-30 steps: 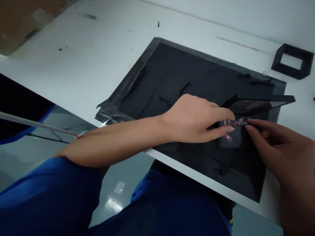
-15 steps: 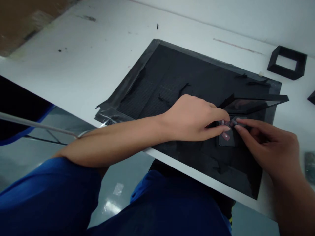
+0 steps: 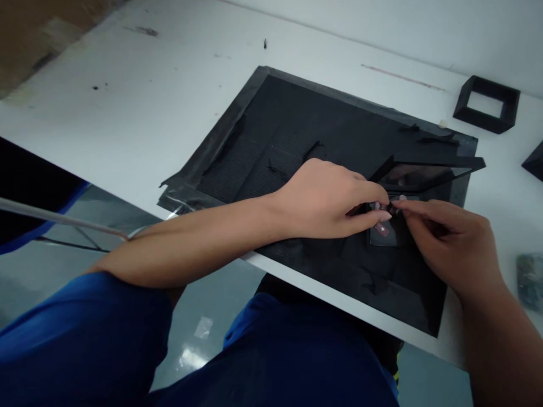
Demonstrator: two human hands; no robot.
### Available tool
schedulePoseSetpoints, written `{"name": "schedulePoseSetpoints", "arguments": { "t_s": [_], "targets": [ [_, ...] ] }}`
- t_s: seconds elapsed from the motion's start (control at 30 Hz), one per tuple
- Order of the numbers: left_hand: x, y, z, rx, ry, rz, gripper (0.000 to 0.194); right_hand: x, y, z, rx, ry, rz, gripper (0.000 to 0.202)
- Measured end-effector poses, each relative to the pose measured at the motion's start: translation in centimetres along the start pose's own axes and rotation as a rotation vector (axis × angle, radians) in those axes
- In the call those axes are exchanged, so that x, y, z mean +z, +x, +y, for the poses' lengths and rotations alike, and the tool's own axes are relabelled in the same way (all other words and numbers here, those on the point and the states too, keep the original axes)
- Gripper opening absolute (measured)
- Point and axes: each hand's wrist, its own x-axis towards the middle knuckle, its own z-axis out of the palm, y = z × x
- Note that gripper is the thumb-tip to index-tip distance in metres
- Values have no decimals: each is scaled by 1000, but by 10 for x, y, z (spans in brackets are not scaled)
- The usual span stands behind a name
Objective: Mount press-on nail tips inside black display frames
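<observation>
My left hand (image 3: 328, 198) reaches in from the left, thumb and index finger curled close around a small clear, pinkish piece too small to name. Fingertips of my right hand (image 3: 453, 240) are pinched together just beside it, over more tiny pieces; what they hold is hidden. Under both hands lies a dark, glossy flat panel (image 3: 386, 239). A small reddish tag with a white star (image 3: 382, 229) rests on it, below my left thumb. Behind the fingers, a black frame with a see-through pane (image 3: 428, 174) stands tilted up; whether it joins the panel is hidden.
A black mat (image 3: 339, 124) with taped edges covers part of the white table (image 3: 203, 73). A black hollow rectangular block (image 3: 487, 104) stands at the back right, another dark block (image 3: 535, 163) at the right edge. Near my right wrist is a blurred greenish packet (image 3: 528, 280).
The view has shifted slightly, so the table things appear a little further left. My right fingertips have moved a little up and left, nearer my left fingers. My left hand keeps its pose.
</observation>
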Motion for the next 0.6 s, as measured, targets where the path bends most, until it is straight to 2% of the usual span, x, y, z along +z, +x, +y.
{"name": "schedulePoseSetpoints", "arguments": {
  "t_s": [0.27, 0.33, 0.47, 0.6],
  "targets": [
    [-4, 3, -5, -18, 6, 76, 27, -4, -3, 0, 4, 37, 17, 22],
    [-4, 3, -5, -8, -1, 61, 27, -5, -4, 0, 6, 30, 15, 21],
    [-3, 2, -4, 7, -15, 5, 29, -7, -9, 1, 93, 9, 47, 23],
    [-6, 2, -3, 2, 5, 36, 30, -8, -11, 4, 178, -5, 83, 26]
  ]
}}
